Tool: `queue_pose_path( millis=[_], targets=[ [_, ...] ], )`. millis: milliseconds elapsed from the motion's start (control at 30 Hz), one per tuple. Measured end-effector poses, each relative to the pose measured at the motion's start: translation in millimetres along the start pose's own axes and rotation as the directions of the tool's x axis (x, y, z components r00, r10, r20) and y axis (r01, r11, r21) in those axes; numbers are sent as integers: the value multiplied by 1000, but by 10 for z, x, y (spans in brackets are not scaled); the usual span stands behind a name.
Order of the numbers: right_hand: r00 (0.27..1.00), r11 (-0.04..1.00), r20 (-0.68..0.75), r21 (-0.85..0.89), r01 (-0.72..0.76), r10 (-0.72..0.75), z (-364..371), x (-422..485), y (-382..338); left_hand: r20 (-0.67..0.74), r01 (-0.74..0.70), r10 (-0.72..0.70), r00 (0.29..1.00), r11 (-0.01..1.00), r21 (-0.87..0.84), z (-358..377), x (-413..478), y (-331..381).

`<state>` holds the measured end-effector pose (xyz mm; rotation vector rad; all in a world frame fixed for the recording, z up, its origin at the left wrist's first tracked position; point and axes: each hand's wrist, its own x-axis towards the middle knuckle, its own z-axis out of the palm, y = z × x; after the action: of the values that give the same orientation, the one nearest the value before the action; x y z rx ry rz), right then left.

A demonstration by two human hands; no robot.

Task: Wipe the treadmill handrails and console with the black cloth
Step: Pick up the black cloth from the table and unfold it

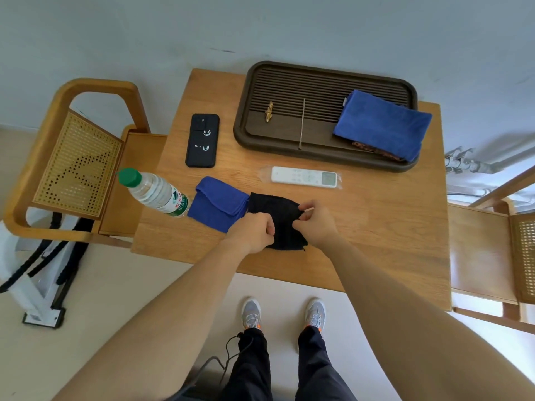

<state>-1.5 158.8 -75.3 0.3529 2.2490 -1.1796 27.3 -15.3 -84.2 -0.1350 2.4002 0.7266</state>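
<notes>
Two-hand grip, black cloth (278, 221) lengthwise away

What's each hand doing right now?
Left hand: closed, gripping the black cloth on the table.
Right hand: closed, pinching the same cloth.

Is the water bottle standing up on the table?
No, the water bottle lies on its side beside the folded blue cloth.

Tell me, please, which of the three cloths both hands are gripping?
The black cloth at the table's front edge, pinched by the left hand and right hand; both blue cloths lie untouched.
</notes>
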Motion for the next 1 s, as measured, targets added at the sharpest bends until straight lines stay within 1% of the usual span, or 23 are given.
queue_pose_path(
  millis=[67, 133, 167, 233, 333, 400, 433, 467, 533, 600, 633, 700, 767, 800, 867, 900, 933, 1000],
  targets=[
    [999, 996, 36, 89, 7, -10, -29, -168, -181, -63, -15, 5, 998, 988, -154, -108, -94, 23],
    [991, 993, 128, 117, 8, -23, -52, -330, -368, -151, -77, 35, 988, 956, -285, -255, -230, 66],
    [984, 993, 177, 113, 16, -36, -63, -410, -470, -169, -118, 66, 983, 939, -323, -338, -311, 83],
    [966, 995, 247, 89, 52, -73, -69, -558, -675, -131, -159, 117, 984, 911, -381, -496, -463, 79],
    [928, 990, 346, 29, 140, -141, -24, -742, -982, -26, -124, 125, 992, 898, -423, -679, -680, -29],
    [899, 979, 411, -63, 195, -152, 54, -798, -1147, 20, -42, 57, 998, 892, -450, -750, -828, -136],
    [882, 971, 448, -106, 215, -147, 107, -804, -1216, 44, 16, 6, 999, 871, -491, -768, -902, -205],
    [864, 961, 485, -144, 235, -139, 173, -794, -1279, 71, 71, -39, 997, 837, -543, -781, -979, -279],
    [831, 938, 544, -215, 272, -116, 327, -784, -1379, 134, 152, -85, 987, 756, -637, -804, -1143, -418],
    [792, 930, 605, -235, 281, -87, 538, -790, -1447, 182, 216, -122, 976, 670, -710, -818, -1343, -580],
    [765, 928, 639, -233, 290, -78, 651, -792, -1454, 190, 235, -139, 972, 640, -732, -814, -1435, -667],
    [681, 901, 728, -244, 358, -74, 940, -812, -1486, 172, 252, -190, 967, 580, -775, -773, -1663, -884],
    [594, 872, 802, -242, 425, -67, 1256, -863, -1535, 133, 255, -252, 958, 544, -799, -714, -1904, -1104],
    [567, 857, 822, -248, 452, -61, 1415, -912, -1575, 105, 254, -295, 950, 527, -811, -685, -2029, -1207],
    [502, 822, 863, -247, 513, -54, 1742, -1057, -1668, 26, 237, -404, 914, 480, -844, -633, -2284, -1418],
    [469, 803, 882, -248, 542, -44, 1905, -1151, -1729, -26, 222, -473, 880, 460, -860, -612, -2415, -1535],
    [436, 784, 899, -248, 569, -32, 2071, -1242, -1786, -80, 207, -547, 833, 443, -872, -591, -2553, -1657],
    [363, 730, 932, -237, 641, -16, 2434, -1414, -1902, -170, 193, -678, 715, 426, -884, -542, -2843, -1912]
  ],
)
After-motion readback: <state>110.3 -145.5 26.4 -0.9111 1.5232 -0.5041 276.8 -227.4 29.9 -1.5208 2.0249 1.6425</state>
